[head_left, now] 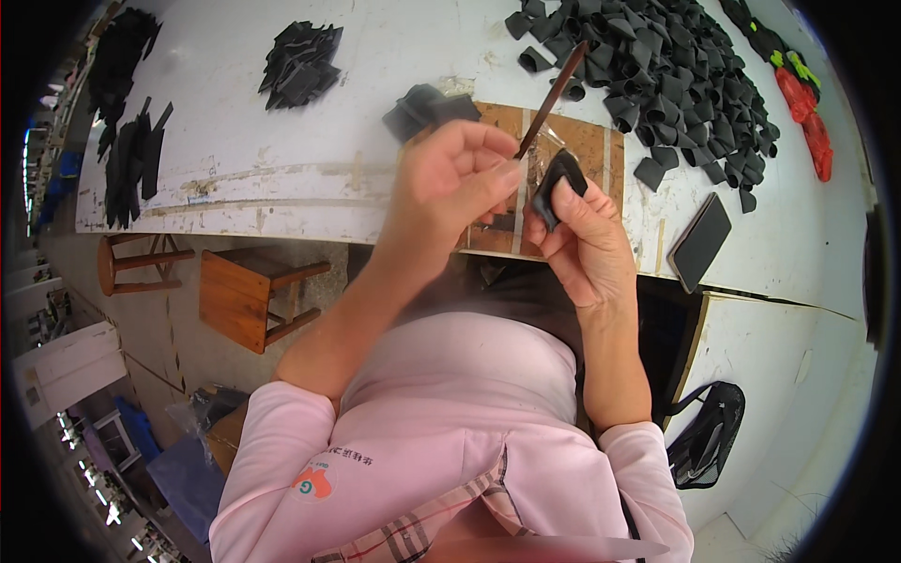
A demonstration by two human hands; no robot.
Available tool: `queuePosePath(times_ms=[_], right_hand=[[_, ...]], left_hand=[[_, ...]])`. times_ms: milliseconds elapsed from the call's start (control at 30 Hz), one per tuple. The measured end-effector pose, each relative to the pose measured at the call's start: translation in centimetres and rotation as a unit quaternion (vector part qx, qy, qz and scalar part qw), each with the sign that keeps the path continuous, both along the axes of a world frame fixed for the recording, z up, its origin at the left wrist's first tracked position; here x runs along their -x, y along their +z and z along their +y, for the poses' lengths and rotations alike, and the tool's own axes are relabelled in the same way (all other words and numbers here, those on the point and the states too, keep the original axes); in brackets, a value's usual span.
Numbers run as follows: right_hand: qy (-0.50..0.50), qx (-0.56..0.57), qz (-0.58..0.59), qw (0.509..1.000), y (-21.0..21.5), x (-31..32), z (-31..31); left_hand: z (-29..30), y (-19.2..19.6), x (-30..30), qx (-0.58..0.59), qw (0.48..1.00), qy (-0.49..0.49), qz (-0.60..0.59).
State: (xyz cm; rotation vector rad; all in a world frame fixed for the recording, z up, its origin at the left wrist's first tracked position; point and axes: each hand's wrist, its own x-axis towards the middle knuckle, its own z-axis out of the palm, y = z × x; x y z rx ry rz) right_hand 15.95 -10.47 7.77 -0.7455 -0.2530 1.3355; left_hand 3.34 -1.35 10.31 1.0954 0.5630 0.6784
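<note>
My left hand (460, 178) is closed, its thumb and fingers pinched at the lower end of a slim dark-brown stick (556, 97) that slants up to the right. Just right of it, my right hand (587, 225) grips a small black fabric piece (560, 183), folded into a loop, between thumb and fingers. Both hands are raised over a worn brown board (601, 145) at the table's near edge. Behind the left hand lies a small stack of flat black pieces (418, 108), partly blurred. The left fingertips partly hide the stick's lower end.
A large heap of black fabric loops (676, 84) covers the far right of the white table (225, 150). More flat black pieces (300, 64) lie far left of centre, with black strips (136, 169) at the left edge. A phone (700, 242) rests at right. Wooden stools (235, 300) stand left.
</note>
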Motion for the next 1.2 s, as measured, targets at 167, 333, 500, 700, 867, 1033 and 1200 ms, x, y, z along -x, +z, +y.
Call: queuePosePath(times_ms=[167, 333, 500, 700, 867, 1033, 1200], right_hand=[[-0.014, 0.037, 0.102, 0.994, 0.3, 0.9, -0.2], [-0.019, 0.044, 0.118, 0.992, 0.0, 1.0, 0.0], [-0.017, 0.037, 0.125, 0.991, 0.1, 1.3, 0.4], [-0.012, 0.049, 0.060, 0.997, 0.2, 1.1, 0.4], [-0.206, -0.002, -0.585, 0.785, 0.9, 0.6, -0.1], [-0.177, -0.033, -0.676, 0.715, 1.5, 0.9, 0.5], [-0.208, -0.042, -0.789, 0.577, 1.1, 1.0, 1.5]], left_hand=[[-2.3, -1.1, -0.4, 0.034, 0.998, 0.014, -0.056], [-2.6, -0.9, -0.7, -0.006, 1.000, 0.008, -0.017], [-2.9, -1.3, -1.0, -0.126, 0.989, 0.052, 0.056], [-2.8, -1.2, -1.0, -0.250, 0.958, 0.106, 0.096], [-2.5, -0.7, -0.9, -0.215, 0.962, 0.107, 0.130], [-2.7, -0.6, -1.4, -0.402, 0.885, 0.181, 0.151], [-2.2, 0.5, -1.6, -0.062, 0.978, 0.179, 0.086]])
